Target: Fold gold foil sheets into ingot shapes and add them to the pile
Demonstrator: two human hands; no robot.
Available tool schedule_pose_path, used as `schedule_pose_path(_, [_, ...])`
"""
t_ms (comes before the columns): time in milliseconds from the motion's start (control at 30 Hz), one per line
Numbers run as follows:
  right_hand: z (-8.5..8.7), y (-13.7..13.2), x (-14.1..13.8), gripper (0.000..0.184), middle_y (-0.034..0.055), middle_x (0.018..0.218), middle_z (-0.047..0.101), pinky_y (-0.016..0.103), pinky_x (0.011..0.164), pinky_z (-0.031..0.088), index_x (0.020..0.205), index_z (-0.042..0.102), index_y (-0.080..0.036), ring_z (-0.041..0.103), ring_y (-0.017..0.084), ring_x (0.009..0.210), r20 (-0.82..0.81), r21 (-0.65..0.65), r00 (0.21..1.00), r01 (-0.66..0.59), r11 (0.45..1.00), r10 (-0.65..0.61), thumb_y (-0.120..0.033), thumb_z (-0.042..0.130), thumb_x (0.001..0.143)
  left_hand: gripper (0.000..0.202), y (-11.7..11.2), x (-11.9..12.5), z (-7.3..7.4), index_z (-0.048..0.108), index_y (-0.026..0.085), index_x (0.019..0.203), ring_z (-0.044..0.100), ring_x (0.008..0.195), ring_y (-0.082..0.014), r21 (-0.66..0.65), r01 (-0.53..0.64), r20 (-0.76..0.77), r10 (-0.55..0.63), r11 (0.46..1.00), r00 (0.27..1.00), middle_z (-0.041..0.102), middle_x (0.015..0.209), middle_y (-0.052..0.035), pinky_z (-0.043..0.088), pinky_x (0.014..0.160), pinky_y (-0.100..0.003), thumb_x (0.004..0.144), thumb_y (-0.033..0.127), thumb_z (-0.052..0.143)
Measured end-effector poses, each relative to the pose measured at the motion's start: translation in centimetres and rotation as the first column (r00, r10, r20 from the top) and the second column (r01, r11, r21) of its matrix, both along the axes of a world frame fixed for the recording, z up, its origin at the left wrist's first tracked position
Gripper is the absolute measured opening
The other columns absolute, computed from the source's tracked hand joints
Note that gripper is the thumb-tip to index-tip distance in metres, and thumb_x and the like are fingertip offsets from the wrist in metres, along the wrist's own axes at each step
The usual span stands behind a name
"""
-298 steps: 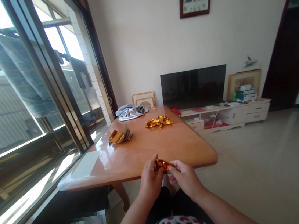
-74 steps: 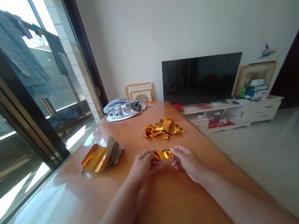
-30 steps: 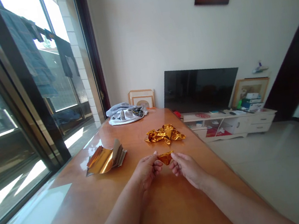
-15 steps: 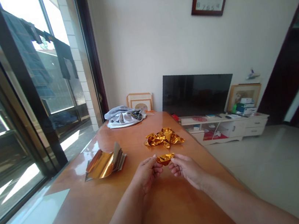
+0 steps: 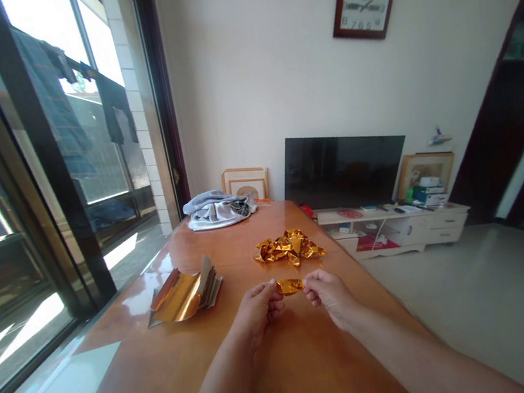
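Note:
Between my two hands is a small folded piece of gold foil paper [image 5: 289,286], held a little above the table. My left hand [image 5: 261,308] pinches its left end between thumb and fingers. At its right end my right hand [image 5: 327,293] has a matching pinch. Just beyond them lies a pile of folded gold foil pieces [image 5: 289,247], shiny and creased. Off to the left sits a stack of gold foil sheets [image 5: 184,296], curled, with paler backs showing at the right side.
The brown table [image 5: 209,373] runs away from me. A bundle of grey cloth [image 5: 219,209] lies at its far end. A pale sheet [image 5: 82,391] covers the near left edge. Beyond stand a television [image 5: 343,169] and a white cabinet [image 5: 415,227].
The foil piece now looks flatter and narrower between my fingers, and my right hand has shifted slightly to the right. The whole view has tilted a little; the piles lie as before.

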State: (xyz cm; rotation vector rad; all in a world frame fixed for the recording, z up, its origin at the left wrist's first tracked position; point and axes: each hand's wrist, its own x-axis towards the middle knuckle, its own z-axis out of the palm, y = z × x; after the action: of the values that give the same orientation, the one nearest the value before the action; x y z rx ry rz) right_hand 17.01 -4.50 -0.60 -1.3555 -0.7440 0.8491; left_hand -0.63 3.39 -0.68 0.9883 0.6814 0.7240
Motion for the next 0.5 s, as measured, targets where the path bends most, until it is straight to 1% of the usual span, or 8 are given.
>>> schedule_pose_path(67, [-0.3, 0.6, 0.1, 0.014, 0.0006, 0.067, 0.066, 0.021, 0.049, 0.039, 0.079, 0.061, -0.018, 0.054, 0.011, 0.055, -0.001, 0.003, 1.000, 0.021, 1.000, -0.021, -0.027, 0.068, 0.070, 0.044, 0.3, -0.1, 0.0, 0.065, 0.012, 0.094, 0.062, 0.060, -0.0108, -0.006, -0.049, -0.010, 0.049, 0.999, 0.999, 0.067, 0.080, -0.0062, 0.046, 0.056, -0.022, 0.078, 0.052, 0.076])
schedule_pose_path(133, [-0.4, 1.2, 0.2, 0.015, 0.0015, 0.068, 0.067, 0.021, 0.050, 0.040, 0.079, 0.061, -0.018, 0.055, 0.011, 0.057, 0.002, 0.013, 0.999, 0.043, 0.999, -0.043, -0.027, 0.069, 0.070, 0.043, 0.6, -0.2, 0.0, 0.064, 0.013, 0.096, 0.062, 0.061, -0.0113, -0.012, -0.131, -0.023, 0.130, 0.991, 0.991, 0.067, 0.082, -0.0065, 0.045, 0.056, -0.022, 0.079, 0.050, 0.076])
schedule_pose_path(200, [-0.4, 1.8, 0.3, 0.016, 0.0020, 0.069, 0.068, 0.021, 0.050, 0.041, 0.080, 0.062, -0.018, 0.057, 0.011, 0.058, 0.008, 0.025, 0.998, 0.063, 0.998, -0.063, -0.027, 0.069, 0.069, 0.041, 0.9, -0.5, 0.1, 0.063, 0.013, 0.095, 0.063, 0.062, -0.0116, -0.011, -0.219, -0.037, 0.219, 0.976, 0.975, 0.067, 0.082, -0.0065, 0.044, 0.055, -0.022, 0.078, 0.048, 0.076])
schedule_pose_path(267, [-0.4, 2.4, 0.4, 0.016, 0.0022, 0.069, 0.068, 0.021, 0.051, 0.043, 0.080, 0.062, -0.018, 0.057, 0.012, 0.058, 0.015, 0.036, 0.997, 0.077, 0.996, -0.078, -0.027, 0.069, 0.068, 0.039, 1.2, -0.8, 0.2, 0.063, 0.012, 0.093, 0.062, 0.062, -0.0117, -0.008, -0.282, -0.046, 0.281, 0.960, 0.959, 0.066, 0.083, -0.0068, 0.043, 0.055, -0.022, 0.078, 0.045, 0.076])
schedule_pose_path(333, [-0.5, 3.1, 0.4, 0.016, 0.0025, 0.069, 0.069, 0.022, 0.051, 0.044, 0.080, 0.063, -0.018, 0.058, 0.012, 0.058, 0.022, 0.040, 0.996, 0.089, 0.995, -0.089, -0.027, 0.069, 0.068, 0.038, 1.5, -1.1, 0.4, 0.062, 0.013, 0.093, 0.062, 0.063, -0.0115, -0.005, -0.314, -0.048, 0.314, 0.949, 0.948, 0.066, 0.084, -0.0067, 0.043, 0.056, -0.022, 0.077, 0.044, 0.075])
schedule_pose_path(500, [-1.3, 4.8, 0.3, 0.015, 0.0035, 0.069, 0.070, 0.023, 0.052, 0.047, 0.079, 0.063, -0.018, 0.060, 0.014, 0.059, 0.047, 0.045, 0.990, 0.131, 0.990, -0.133, -0.027, 0.067, 0.067, 0.040, 1.6, -1.5, 0.7, 0.063, 0.013, 0.096, 0.060, 0.062, -0.0102, 0.004, -0.355, -0.039, 0.355, 0.935, 0.934, 0.065, 0.084, -0.0055, 0.042, 0.057, -0.022, 0.075, 0.045, 0.076])
